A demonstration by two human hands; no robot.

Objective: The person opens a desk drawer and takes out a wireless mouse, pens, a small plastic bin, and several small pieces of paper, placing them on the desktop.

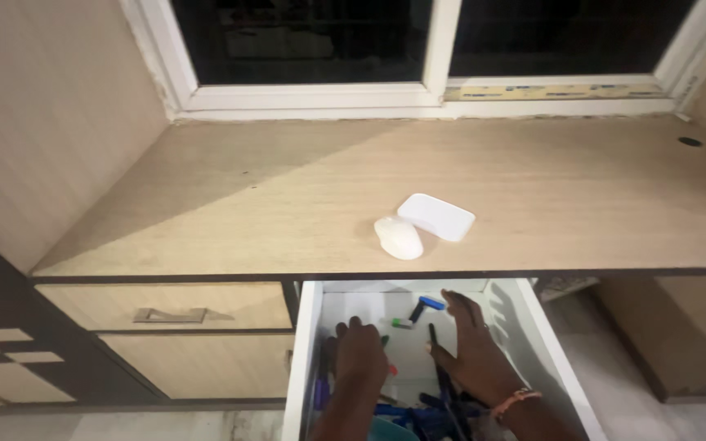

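- White inside and out, the open drawer (308,359) is pulled out from under the desk (288,196), and both hands are down in it
- Pens and markers lie loose on the drawer floor, mostly dark blue and black, heaped thickest at the near end (418,416)
- One blue-capped marker (421,309) lies slanted near the back of the drawer, just beside the tip of the right hand's fingers
- Next to it sits a small green-ended marker (402,323), between the two hands
- Left hand (359,351) is palm down over the left side of the drawer, fingers curled a little and resting among the pens; I cannot tell whether it grips any of them
- Right hand (471,347) is spread open, palm down, fingers stretched toward the back of the drawer, with a black pen (435,347) lying right against its thumb side; it grips nothing that shows
- An orange band (515,400) circles the right wrist
- On the desk above, a white oval mouse (398,237) lies touching a shallow white tray (437,216)
- Left of the open drawer are two closed wood-coloured drawers, the upper with a metal handle (171,314)
- Dark window panes (304,37) run along the back wall
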